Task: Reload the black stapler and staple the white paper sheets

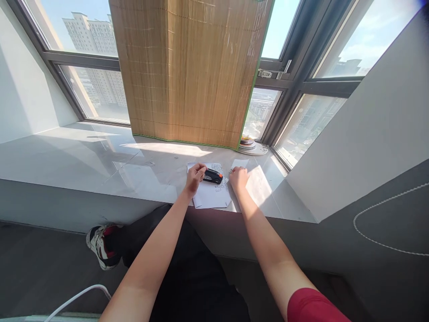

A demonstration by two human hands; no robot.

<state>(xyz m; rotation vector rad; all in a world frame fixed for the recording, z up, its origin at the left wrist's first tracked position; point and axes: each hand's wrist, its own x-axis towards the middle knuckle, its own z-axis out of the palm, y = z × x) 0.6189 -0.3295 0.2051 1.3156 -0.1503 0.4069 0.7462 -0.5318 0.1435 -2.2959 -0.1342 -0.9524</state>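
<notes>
My left hand (pixel 195 177) is closed around one end of a black stapler (pixel 213 176) with an orange spot at its far end. The stapler is over some white sheets of paper (pixel 210 200), which carry small dark drawings or writing on their right side. Just right of the sheets, my right hand (pixel 239 178) has its fingers drawn together at the sill. A tiny thing shows at its fingertips, too small to name. Behind that hand is a small white piece of paper (pixel 240 163).
The pale tiled window sill (pixel 83 163) spans the view. Small wire-like bits (pixel 152 163) lie on it, left of the sheets. A stack of round discs (pixel 247 144) stands in the back corner, beside a hanging bamboo blind (pixel 197 76). A beaded cord (pixel 355 219) hangs at right.
</notes>
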